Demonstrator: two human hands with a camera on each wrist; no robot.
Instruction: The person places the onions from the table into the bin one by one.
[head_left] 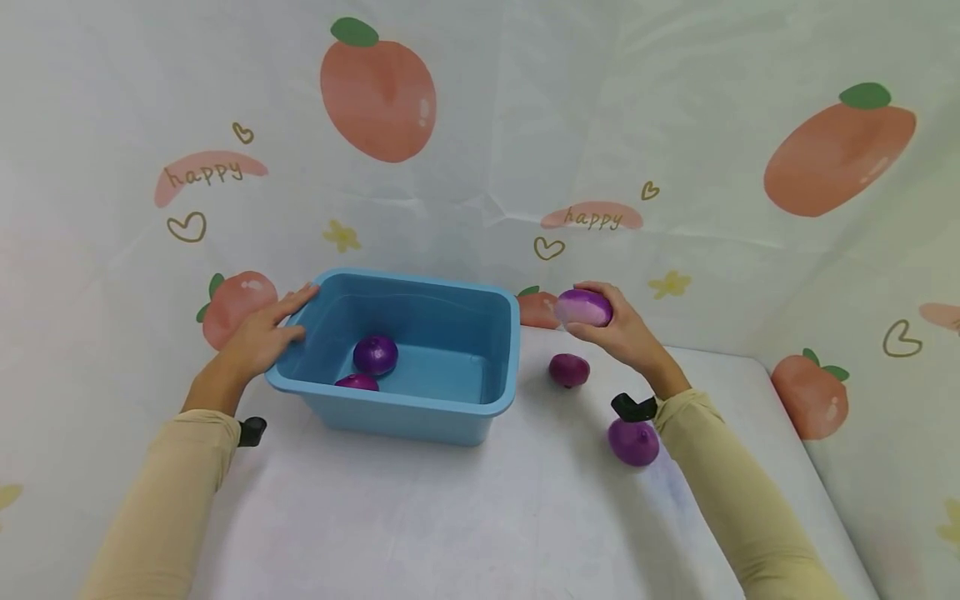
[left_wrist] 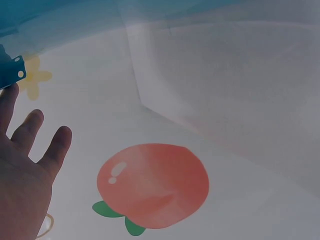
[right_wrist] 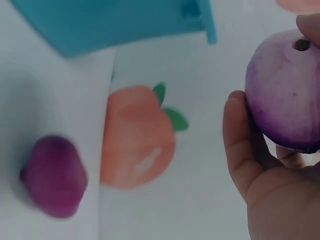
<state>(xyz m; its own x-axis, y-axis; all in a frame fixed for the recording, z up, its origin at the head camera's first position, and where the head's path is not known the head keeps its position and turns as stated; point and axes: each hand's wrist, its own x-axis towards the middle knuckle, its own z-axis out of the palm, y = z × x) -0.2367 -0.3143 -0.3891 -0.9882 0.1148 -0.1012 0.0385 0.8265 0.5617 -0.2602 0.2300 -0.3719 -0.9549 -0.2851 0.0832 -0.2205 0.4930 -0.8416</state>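
My right hand (head_left: 622, 333) holds a round purple onion (head_left: 585, 308) up above the table, to the right of a blue plastic tub (head_left: 408, 402). Up close in the right wrist view, the held onion (right_wrist: 285, 95) has a pale upper side and a small dark spot, with fingers and thumb around it. At the tub's left rim, my left hand (head_left: 258, 337) rests with its fingers extended. Two purple onions lie inside the tub: a dark one (head_left: 376, 356) and another (head_left: 358, 382) partly hidden by the front wall.
On the white table, a small purple onion (head_left: 569, 370) lies right of the tub. A larger one (head_left: 633, 442) sits nearer, partly behind my right wrist strap (head_left: 633, 407). A white cloth (head_left: 465, 100) with printed fruit stands behind the table and along its right side.
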